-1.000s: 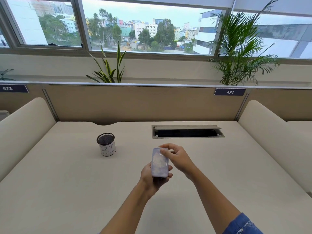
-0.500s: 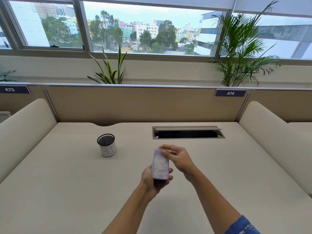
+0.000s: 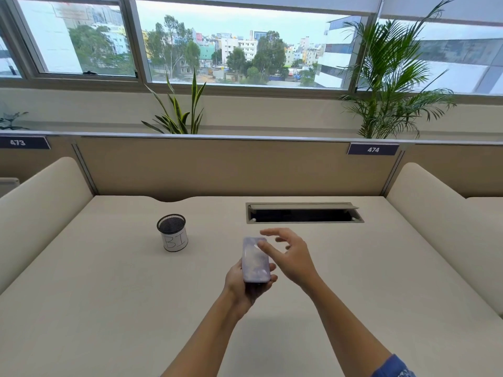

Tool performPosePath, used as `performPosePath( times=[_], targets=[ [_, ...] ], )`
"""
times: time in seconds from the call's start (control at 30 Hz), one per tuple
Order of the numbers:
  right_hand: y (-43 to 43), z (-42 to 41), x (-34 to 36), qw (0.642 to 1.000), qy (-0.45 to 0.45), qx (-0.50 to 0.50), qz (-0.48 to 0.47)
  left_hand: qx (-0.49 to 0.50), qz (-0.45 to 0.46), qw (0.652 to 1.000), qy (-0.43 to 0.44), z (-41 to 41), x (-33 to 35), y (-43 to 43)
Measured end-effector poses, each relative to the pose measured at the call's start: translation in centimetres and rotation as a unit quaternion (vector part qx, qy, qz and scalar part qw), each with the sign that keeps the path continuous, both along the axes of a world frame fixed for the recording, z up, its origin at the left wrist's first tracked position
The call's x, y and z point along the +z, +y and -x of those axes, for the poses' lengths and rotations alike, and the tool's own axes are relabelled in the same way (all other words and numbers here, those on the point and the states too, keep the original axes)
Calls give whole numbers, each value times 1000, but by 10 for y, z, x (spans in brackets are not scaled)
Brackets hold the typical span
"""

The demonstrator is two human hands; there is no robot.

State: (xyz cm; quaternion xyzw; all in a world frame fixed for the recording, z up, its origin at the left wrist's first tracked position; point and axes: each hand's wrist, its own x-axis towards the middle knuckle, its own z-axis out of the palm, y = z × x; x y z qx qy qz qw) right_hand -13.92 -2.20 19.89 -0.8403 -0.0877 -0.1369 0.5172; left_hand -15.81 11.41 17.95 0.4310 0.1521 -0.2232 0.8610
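A pale lilac phone is held above the middle of the table, its long axis pointing away from the person and its glossy face turned up. The left hand grips it from below, with the palm under the near end and the fingers curled up round its right edge. The right hand is just beside it on the right, holding nothing, its fingers spread and loosely bent. One fingertip lies over the phone's far right corner; whether it touches cannot be told. To the left and a little farther off, a black mesh pen cup with a white label marked "BI" stands upright on the table, apart from both hands. Beyond the hands is a cable slot with its flap raised.
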Motion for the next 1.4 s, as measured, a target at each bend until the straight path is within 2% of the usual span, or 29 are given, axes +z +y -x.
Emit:
performPosePath(
  times=[0.13, 0.33, 0.43, 0.57, 1.4],
  targets=[
    [-2, 6, 6, 995, -71, 30, 66, 18, 27, 999, -4, -3, 0, 4],
    [-1, 25, 16, 962, -85, 169, 195, 28, 49, 998, -8, -7, -4, 7],
    [-2, 28, 19, 941, -123, 176, 262, 31, 50, 998, -8, -9, -6, 6],
    [-2, 30, 22, 925, -165, 159, 302, 28, 65, 997, -12, -9, -6, 3],
    [-1, 37, 15, 902, -283, 97, 312, 64, 59, 996, -2, -10, -2, -3]
  ],
)
